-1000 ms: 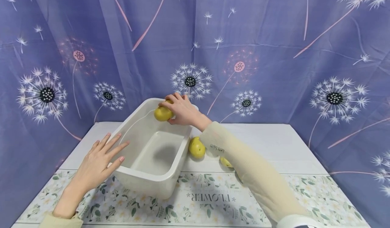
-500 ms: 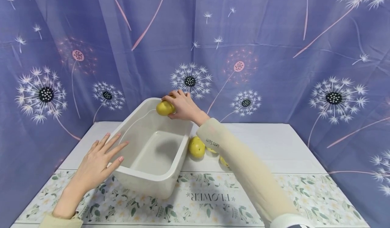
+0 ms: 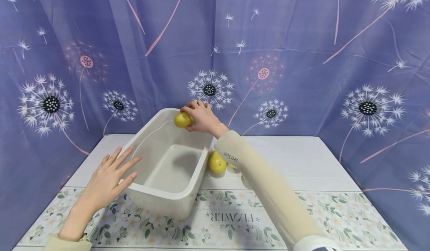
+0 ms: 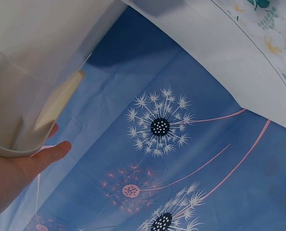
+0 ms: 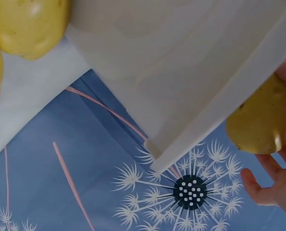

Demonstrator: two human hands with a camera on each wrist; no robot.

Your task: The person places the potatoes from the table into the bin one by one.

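Note:
In the head view, my right hand (image 3: 203, 118) grips a yellow potato (image 3: 183, 120) over the far right corner of a white plastic tub (image 3: 168, 195). The right wrist view has this potato (image 5: 263, 118) beside the tub's rim, with fingers around it. My left hand (image 3: 105, 182) lies at the tub's near left rim, its fingers straight and spread. In the left wrist view the thumb (image 4: 54, 155) shows by the rim. The tub's visible floor is bare. Just right of the tub, another potato (image 3: 217, 162) sits on the table.
More potatoes lie behind the right forearm, mostly hidden by the sleeve (image 3: 265, 184). The table (image 3: 285, 157) is white at the back, with a floral printed strip (image 3: 228, 221) in front. A blue dandelion-print curtain (image 3: 295, 27) stands behind the table and along its sides.
My right hand and the potato in it have shifted slightly up and to the right. The right sleeve moved too, uncovering part of a potato behind it. The left hand stays put.

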